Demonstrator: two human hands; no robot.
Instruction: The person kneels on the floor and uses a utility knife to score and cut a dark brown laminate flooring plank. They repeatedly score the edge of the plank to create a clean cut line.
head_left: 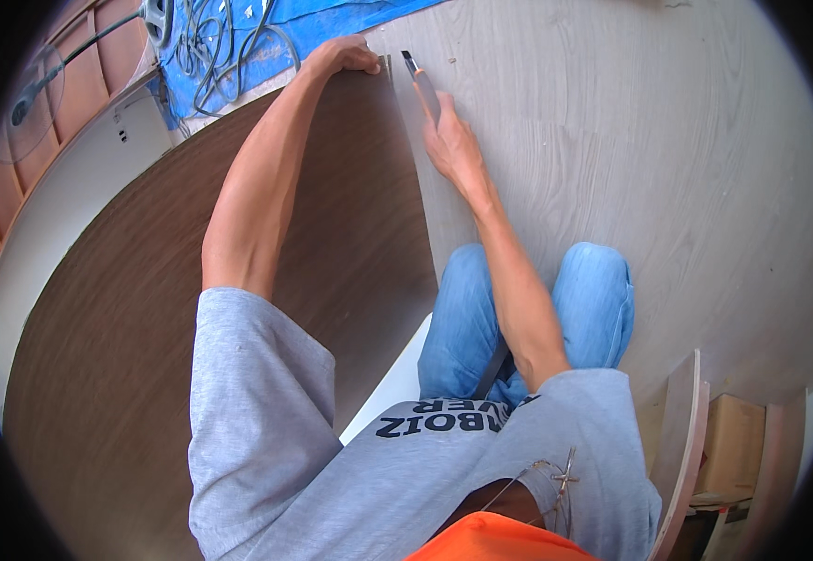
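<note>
A large brown wood-grain board stands on my left, its straight edge running away from me. At its far corner my left hand is closed, fingers curled over the edge. A thin strip end shows at that corner beside my fingertips; whether it is loose or fixed I cannot tell. My right hand is wrapped around a utility knife with a grey and orange handle. Its dark blade points away from me, just right of the board's corner and apart from it.
Light wood-look flooring spreads to the right. Beyond the board lies a blue sheet with tangled grey cable on it. A fan stands at far left. Near my right side is an open wooden cabinet with a cardboard box.
</note>
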